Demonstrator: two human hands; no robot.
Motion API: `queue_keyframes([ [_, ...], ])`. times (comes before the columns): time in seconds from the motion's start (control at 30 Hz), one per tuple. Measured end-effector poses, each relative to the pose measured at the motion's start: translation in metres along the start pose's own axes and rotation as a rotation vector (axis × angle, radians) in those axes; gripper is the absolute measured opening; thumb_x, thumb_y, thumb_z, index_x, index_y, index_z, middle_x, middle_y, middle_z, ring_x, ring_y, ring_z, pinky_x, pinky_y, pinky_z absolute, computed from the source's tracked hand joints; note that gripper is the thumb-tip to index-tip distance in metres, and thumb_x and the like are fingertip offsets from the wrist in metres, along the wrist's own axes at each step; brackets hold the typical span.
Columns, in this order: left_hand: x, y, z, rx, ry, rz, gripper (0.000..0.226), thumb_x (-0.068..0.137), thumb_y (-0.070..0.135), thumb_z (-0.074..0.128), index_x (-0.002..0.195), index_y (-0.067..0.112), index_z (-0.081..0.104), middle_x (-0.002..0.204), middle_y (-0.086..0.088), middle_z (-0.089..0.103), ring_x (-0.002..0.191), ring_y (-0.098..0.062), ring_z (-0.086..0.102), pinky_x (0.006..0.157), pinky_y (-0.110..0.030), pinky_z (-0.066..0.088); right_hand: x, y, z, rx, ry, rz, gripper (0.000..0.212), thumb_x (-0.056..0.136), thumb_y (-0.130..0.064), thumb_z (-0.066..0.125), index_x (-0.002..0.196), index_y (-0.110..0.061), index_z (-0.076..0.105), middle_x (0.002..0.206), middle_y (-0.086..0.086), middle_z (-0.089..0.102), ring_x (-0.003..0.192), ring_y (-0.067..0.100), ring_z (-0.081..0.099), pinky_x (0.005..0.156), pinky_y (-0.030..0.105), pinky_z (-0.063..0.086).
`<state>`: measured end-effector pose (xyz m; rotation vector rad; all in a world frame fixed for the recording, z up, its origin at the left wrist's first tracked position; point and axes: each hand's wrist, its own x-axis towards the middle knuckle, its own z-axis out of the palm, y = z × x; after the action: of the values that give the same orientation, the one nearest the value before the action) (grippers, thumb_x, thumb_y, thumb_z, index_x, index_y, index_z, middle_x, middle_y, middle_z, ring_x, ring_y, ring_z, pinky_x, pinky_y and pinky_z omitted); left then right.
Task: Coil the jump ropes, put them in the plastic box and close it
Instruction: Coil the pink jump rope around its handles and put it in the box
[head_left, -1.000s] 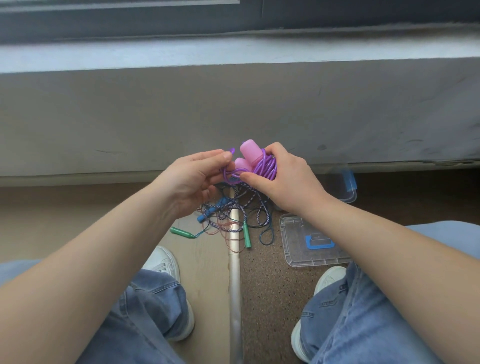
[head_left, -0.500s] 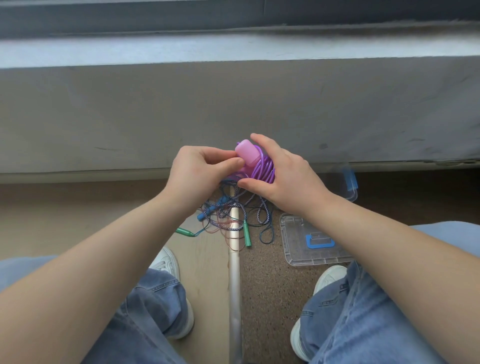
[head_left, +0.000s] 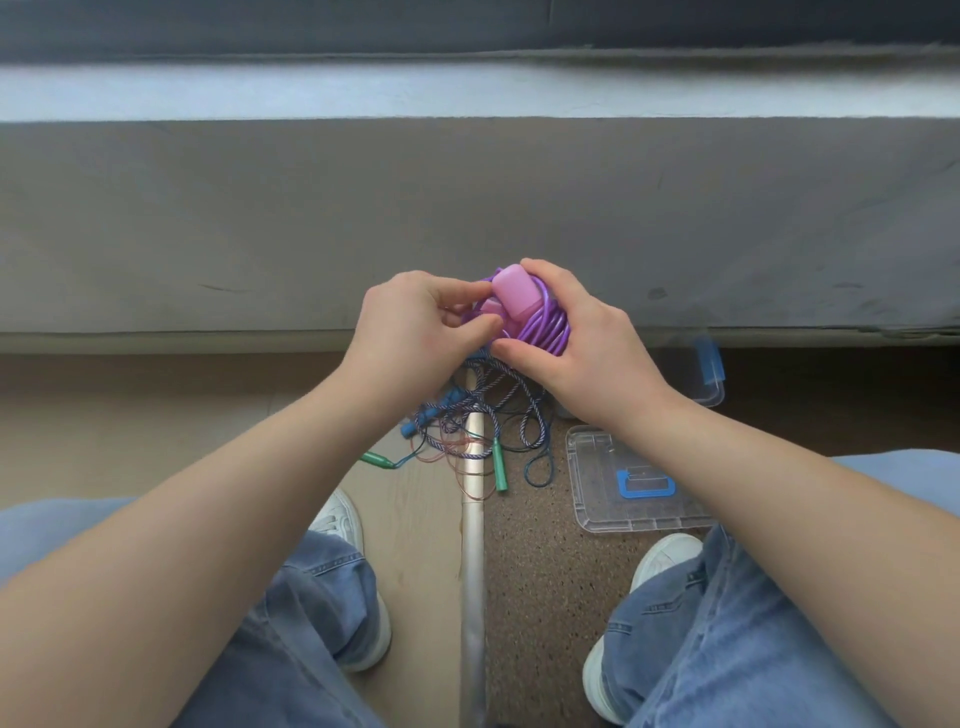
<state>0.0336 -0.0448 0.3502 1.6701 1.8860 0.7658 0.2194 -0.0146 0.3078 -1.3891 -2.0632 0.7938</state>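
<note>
A purple jump rope (head_left: 545, 327) with pink handles is bundled in coils, held up in front of me. My right hand (head_left: 582, 343) grips the coils, fingers over the top and thumb underneath. My left hand (head_left: 415, 327) pinches the rope by the lower pink handle at the bundle's left side. Below on the floor lies a tangle of other ropes (head_left: 483, 421): a blue-and-white braided one with blue handles and a thin one with green handles. The clear plastic box (head_left: 706, 379) with a blue latch sits behind my right wrist, mostly hidden. Its clear lid (head_left: 623, 483) lies flat nearby.
A grey ledge wall (head_left: 467, 218) runs across just behind the ropes. A metal floor strip (head_left: 474, 571) divides light wood flooring from brown speckled floor. My knees in jeans and white shoes (head_left: 343, 525) frame the lower view.
My left hand has moved right and closed in on the purple bundle, its fingers now curled at the handle. Both hands have shifted slightly up.
</note>
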Motion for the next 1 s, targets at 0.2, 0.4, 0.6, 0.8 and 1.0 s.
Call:
queue_keyframes([
  [0.2, 0.000, -0.006, 0.005, -0.198, 0.016, -0.111, 0.021, 0.081, 0.033, 0.077, 0.102, 0.028, 0.079, 0.076, 0.014, 0.074, 0.072, 0.010, 0.065, 0.077, -0.021, 0.054, 0.001, 0.001, 0.003, -0.031, 0.010, -0.007, 0.078, 0.077, -0.067, 0.069, 0.144, -0.044, 0.037, 0.125, -0.005, 0.064, 0.109, 0.020, 0.062, 0.095, 0.043, 0.051],
  [0.4, -0.011, -0.003, 0.020, -0.421, 0.148, -0.160, 0.011, 0.084, 0.026, 0.073, 0.092, 0.030, 0.079, 0.075, 0.013, 0.075, 0.075, 0.001, 0.071, 0.080, -0.034, 0.060, -0.002, -0.003, 0.007, -0.023, -0.011, -0.053, 0.082, 0.075, -0.067, 0.069, 0.146, -0.042, 0.035, 0.131, -0.005, 0.060, 0.113, 0.020, 0.060, 0.096, 0.043, 0.050],
  [0.6, -0.009, 0.001, 0.024, -0.477, -0.028, -0.151, 0.035, 0.087, 0.024, 0.056, 0.086, 0.054, 0.075, 0.089, -0.008, 0.077, 0.082, -0.022, 0.071, 0.088, -0.053, 0.057, 0.001, 0.001, 0.004, -0.001, 0.008, -0.033, 0.078, 0.077, -0.063, 0.072, 0.143, -0.041, 0.038, 0.128, -0.008, 0.062, 0.110, 0.017, 0.061, 0.094, 0.043, 0.051],
  [0.8, -0.008, -0.003, 0.012, -0.692, -0.016, -0.231, 0.025, 0.092, 0.006, 0.065, 0.113, 0.015, 0.074, 0.089, -0.001, 0.078, 0.081, -0.008, 0.074, 0.072, -0.023, 0.059, 0.003, 0.001, -0.002, 0.010, -0.005, -0.080, 0.080, 0.076, -0.062, 0.074, 0.144, -0.040, 0.039, 0.131, -0.009, 0.060, 0.113, 0.015, 0.060, 0.096, 0.042, 0.050],
  [1.0, -0.008, -0.004, 0.011, -0.672, -0.033, -0.208, 0.021, 0.091, 0.011, 0.067, 0.107, 0.023, 0.076, 0.086, 0.001, 0.078, 0.080, -0.010, 0.071, 0.073, -0.029, 0.061, 0.000, -0.001, 0.000, 0.001, -0.004, -0.109, 0.081, 0.077, -0.059, 0.075, 0.145, -0.039, 0.038, 0.130, -0.006, 0.060, 0.111, 0.015, 0.060, 0.096, 0.041, 0.051],
])
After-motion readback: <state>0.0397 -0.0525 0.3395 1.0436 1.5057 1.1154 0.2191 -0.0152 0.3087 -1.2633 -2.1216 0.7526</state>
